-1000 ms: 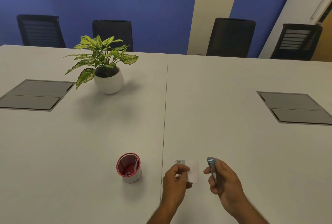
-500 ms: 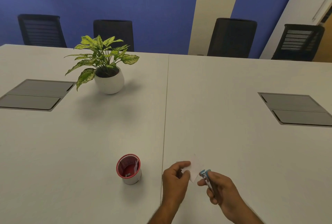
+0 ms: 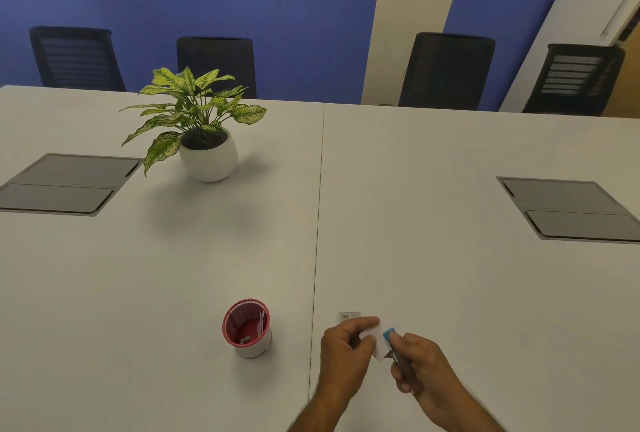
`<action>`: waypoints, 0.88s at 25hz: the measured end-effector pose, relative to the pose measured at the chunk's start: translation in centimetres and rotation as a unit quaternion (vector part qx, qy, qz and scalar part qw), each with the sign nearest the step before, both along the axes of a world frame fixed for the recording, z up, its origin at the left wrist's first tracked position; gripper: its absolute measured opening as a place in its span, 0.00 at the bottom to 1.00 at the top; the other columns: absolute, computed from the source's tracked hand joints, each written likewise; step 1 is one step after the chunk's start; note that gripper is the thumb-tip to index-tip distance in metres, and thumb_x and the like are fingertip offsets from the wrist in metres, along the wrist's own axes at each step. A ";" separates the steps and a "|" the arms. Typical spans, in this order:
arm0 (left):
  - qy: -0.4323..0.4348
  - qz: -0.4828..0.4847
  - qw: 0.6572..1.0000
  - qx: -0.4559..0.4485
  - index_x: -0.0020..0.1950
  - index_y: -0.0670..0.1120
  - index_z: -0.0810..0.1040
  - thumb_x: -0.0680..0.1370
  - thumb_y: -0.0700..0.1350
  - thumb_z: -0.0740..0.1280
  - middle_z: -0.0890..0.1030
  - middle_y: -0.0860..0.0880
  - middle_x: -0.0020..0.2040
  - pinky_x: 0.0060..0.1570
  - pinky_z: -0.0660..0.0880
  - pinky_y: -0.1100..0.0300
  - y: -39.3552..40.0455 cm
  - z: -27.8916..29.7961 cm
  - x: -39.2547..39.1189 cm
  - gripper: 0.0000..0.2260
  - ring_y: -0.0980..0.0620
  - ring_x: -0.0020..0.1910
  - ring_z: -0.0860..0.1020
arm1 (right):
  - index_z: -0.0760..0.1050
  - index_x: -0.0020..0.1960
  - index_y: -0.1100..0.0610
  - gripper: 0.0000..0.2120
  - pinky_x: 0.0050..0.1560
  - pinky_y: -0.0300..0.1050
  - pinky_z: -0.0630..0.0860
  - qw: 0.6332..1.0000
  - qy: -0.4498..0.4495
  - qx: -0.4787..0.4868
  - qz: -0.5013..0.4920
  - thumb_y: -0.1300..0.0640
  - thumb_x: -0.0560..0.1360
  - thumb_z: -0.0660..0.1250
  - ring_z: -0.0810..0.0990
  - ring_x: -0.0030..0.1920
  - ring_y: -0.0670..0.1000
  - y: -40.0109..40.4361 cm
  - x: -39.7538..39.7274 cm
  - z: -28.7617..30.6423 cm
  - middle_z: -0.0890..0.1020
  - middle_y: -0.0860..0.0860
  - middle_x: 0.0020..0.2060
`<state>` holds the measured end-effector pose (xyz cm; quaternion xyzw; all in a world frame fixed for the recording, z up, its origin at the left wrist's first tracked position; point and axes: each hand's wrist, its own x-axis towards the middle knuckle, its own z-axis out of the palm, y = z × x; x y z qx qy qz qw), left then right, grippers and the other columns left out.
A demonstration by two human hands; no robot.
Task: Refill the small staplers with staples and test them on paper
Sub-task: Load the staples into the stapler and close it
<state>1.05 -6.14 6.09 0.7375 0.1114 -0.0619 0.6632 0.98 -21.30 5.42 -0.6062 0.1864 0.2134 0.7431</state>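
My left hand [image 3: 344, 355] pinches a small white piece of paper [image 3: 378, 345] near the table's front edge. My right hand [image 3: 420, 372] grips a small blue stapler [image 3: 393, 345] whose front end sits over the paper's right edge. A small staple box [image 3: 349, 316] lies on the table just beyond my left hand. A red and white cup [image 3: 246, 327] stands to the left, with a few small items inside.
A potted plant [image 3: 204, 133] in a white pot stands at the back left. Two grey floor-box lids [image 3: 65, 184] [image 3: 571, 210] are set into the white table [image 3: 450, 275]. Black chairs [image 3: 446, 68] line the far side.
My left hand lifted the paper off the table and my right hand brought the stapler in from the right until its front end reached the paper.
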 end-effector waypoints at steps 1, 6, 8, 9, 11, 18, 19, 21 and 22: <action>0.005 -0.005 1.000 -0.004 0.55 0.48 0.85 0.76 0.33 0.68 0.84 0.52 0.56 0.59 0.78 0.66 0.0 0.0 0.0 0.14 0.54 0.56 0.81 | 0.70 0.34 0.60 0.19 0.25 0.42 0.66 1.000 0.005 0.006 -0.013 0.49 0.63 0.77 0.73 0.27 0.53 0.1 0.0 0.0 0.79 0.57 0.31; 0.014 -0.008 1.000 -0.010 0.55 0.45 0.85 0.76 0.33 0.67 0.84 0.49 0.56 0.61 0.79 0.58 -0.1 0.1 0.2 0.13 0.51 0.56 0.82 | 0.79 0.38 0.64 0.17 0.27 0.44 0.71 1.000 0.012 0.005 -0.028 0.50 0.63 0.77 0.75 0.29 0.52 0.4 0.1 -0.1 0.79 0.60 0.32; 0.013 -0.008 1.000 -0.012 0.56 0.43 0.85 0.76 0.32 0.68 0.84 0.49 0.56 0.60 0.79 0.58 -0.1 0.0 0.4 0.13 0.50 0.56 0.82 | 0.82 0.43 0.66 0.19 0.27 0.44 0.71 1.000 0.011 -0.004 -0.026 0.50 0.65 0.76 0.75 0.30 0.51 0.5 0.2 -0.1 0.80 0.60 0.33; 0.013 -0.010 1.000 -0.011 0.56 0.43 0.85 0.76 0.32 0.68 0.84 0.48 0.56 0.60 0.79 0.57 -0.1 0.0 0.5 0.12 0.50 0.56 0.81 | 0.82 0.44 0.67 0.19 0.28 0.44 0.71 1.000 0.010 -0.012 -0.027 0.50 0.65 0.75 0.75 0.30 0.51 0.5 0.2 -0.1 0.80 0.60 0.33; 0.009 -0.012 1.000 -0.012 0.56 0.43 0.85 0.76 0.33 0.68 0.83 0.49 0.56 0.59 0.80 0.57 -0.1 -0.1 0.5 0.12 0.50 0.55 0.81 | 0.82 0.45 0.67 0.19 0.28 0.44 0.71 0.999 0.007 -0.024 -0.032 0.51 0.66 0.75 0.75 0.29 0.51 0.5 0.3 0.0 0.80 0.60 0.32; 0.000 0.003 0.999 -0.050 0.51 0.47 0.85 0.74 0.33 0.71 0.85 0.52 0.51 0.52 0.82 0.63 -0.1 -0.1 0.5 0.12 0.53 0.50 0.84 | 0.82 0.44 0.70 0.13 0.29 0.44 0.71 0.996 -0.004 -0.061 -0.060 0.58 0.74 0.72 0.74 0.27 0.52 0.6 0.6 0.1 0.79 0.60 0.29; 0.000 0.002 0.999 -0.054 0.50 0.48 0.86 0.73 0.32 0.71 0.85 0.54 0.50 0.51 0.82 0.63 -0.2 0.0 0.5 0.13 0.55 0.49 0.84 | 0.82 0.43 0.70 0.12 0.28 0.45 0.70 0.996 -0.003 -0.066 -0.065 0.59 0.75 0.72 0.73 0.27 0.52 0.6 0.7 0.1 0.78 0.60 0.28; 0.001 0.002 0.998 -0.055 0.49 0.50 0.85 0.73 0.32 0.71 0.86 0.56 0.49 0.52 0.82 0.63 -0.2 0.1 0.4 0.14 0.57 0.49 0.84 | 0.81 0.42 0.70 0.11 0.28 0.45 0.70 0.995 0.001 -0.073 -0.072 0.60 0.75 0.72 0.73 0.26 0.53 0.6 0.7 0.1 0.78 0.59 0.27; 0.003 0.003 0.999 -0.054 0.49 0.49 0.86 0.73 0.32 0.71 0.86 0.56 0.49 0.52 0.82 0.62 -0.3 0.1 0.4 0.13 0.57 0.49 0.84 | 0.81 0.42 0.70 0.11 0.28 0.45 0.70 0.994 0.003 -0.076 -0.073 0.60 0.75 0.72 0.73 0.26 0.53 0.6 0.7 0.1 0.78 0.59 0.27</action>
